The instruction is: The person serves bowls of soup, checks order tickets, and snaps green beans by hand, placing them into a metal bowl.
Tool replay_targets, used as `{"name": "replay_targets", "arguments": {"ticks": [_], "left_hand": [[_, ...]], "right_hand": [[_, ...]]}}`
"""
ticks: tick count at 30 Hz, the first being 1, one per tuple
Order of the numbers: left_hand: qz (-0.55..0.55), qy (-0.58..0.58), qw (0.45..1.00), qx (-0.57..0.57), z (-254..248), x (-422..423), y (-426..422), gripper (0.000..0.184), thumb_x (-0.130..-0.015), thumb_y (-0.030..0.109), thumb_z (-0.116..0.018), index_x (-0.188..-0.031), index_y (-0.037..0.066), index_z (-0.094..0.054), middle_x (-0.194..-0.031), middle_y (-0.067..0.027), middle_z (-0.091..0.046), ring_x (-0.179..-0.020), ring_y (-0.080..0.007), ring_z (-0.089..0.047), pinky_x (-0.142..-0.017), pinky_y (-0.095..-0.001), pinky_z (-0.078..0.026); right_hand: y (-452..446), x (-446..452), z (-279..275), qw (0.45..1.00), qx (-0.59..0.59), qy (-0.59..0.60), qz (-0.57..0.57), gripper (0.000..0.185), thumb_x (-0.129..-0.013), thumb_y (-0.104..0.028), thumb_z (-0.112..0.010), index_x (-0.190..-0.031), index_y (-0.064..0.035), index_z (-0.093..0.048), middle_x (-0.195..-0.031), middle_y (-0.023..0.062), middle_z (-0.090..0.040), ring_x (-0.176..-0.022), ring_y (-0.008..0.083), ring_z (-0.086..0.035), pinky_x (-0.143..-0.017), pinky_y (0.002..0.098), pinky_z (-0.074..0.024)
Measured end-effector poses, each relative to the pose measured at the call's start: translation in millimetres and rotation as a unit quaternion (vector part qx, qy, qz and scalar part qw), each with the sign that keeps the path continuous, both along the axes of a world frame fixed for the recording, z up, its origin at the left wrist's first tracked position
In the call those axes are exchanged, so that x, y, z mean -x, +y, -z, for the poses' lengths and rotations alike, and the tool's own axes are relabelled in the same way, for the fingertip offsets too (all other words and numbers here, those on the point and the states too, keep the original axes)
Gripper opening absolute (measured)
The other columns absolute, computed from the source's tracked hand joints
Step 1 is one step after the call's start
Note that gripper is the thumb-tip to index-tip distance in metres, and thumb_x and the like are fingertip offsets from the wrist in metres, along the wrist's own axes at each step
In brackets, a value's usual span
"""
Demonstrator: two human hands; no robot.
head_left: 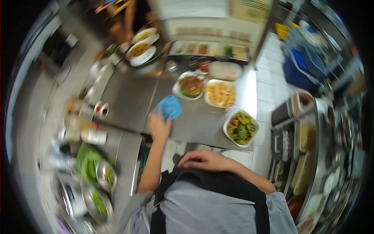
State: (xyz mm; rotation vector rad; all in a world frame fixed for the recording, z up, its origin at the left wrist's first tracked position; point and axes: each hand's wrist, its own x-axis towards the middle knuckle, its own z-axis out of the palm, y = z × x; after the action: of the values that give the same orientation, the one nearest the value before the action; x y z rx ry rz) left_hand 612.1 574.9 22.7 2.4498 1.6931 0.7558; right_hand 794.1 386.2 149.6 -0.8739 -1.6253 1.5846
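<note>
My left hand point(159, 124) reaches forward onto the steel counter point(132, 91), its fingers pressed over a crumpled blue cloth point(170, 107). My right hand point(205, 160) is close to my body, in front of the black apron point(218, 181). Its fingers are loosely bent, and I see nothing in them. Beyond the cloth sits a white bowl of brown meat with greens point(191, 85). To its right is a white bowl of pale yellow strips point(220, 94). Nearer the counter's right corner stands a white bowl of green vegetables with brown pieces point(241, 128).
Filled ingredient trays point(209, 50) line the counter's back, with a clear plastic container point(225, 71) before them. Another person's arm point(129, 19) is near plated dishes point(141, 52) at back left. Bottles point(94, 136) and metal bowls of greens point(97, 202) stand left; shelving point(311, 128) stands right.
</note>
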Motion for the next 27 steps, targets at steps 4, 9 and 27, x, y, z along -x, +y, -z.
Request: {"name": "replay_targets", "arguments": {"ticks": [4,9,27], "left_hand": [[0.0,0.099,0.992,-0.073,52,2,7,0.05,-0.083,0.028,-0.064,-0.128,0.008,-0.054,-0.13,-0.0167,-0.052,-0.124,-0.0334,-0.045,-0.107,-0.0558,-0.026],[0.029,0.053,0.996,-0.058,36,20,13,0.019,-0.083,0.026,-0.066,-0.091,0.009,-0.071,-0.101,-0.0073,-0.065,-0.102,-0.0248,-0.057,-0.101,-0.0506,-0.031],[0.302,-0.186,0.917,0.182,-22,-45,-28,0.027,-0.09,0.029,-0.062,-0.1,0.005,-0.07,-0.084,-0.0125,-0.07,-0.072,-0.0235,-0.066,-0.069,-0.0335,-0.05]], "right_hand": [[22,21,2,0.993,0.027,-0.09,-0.071,0.023,-0.094,-0.025,-0.059,-0.11,-0.0095,-0.066,-0.09,0.0059,-0.069,-0.083,0.0125,-0.065,-0.076,0.0284,-0.0493],[67,41,79,0.947,-0.147,-0.279,0.056,0.038,-0.083,-0.017,-0.066,-0.12,-0.0131,-0.059,-0.103,0.0148,-0.058,-0.094,0.0318,-0.061,-0.083,0.0405,-0.0494],[16,1,147,0.92,0.072,-0.259,0.284,0.036,-0.069,-0.036,-0.083,-0.076,-0.005,-0.066,-0.059,0.0059,-0.058,-0.058,0.0131,-0.054,-0.058,0.0323,-0.0451]]}}
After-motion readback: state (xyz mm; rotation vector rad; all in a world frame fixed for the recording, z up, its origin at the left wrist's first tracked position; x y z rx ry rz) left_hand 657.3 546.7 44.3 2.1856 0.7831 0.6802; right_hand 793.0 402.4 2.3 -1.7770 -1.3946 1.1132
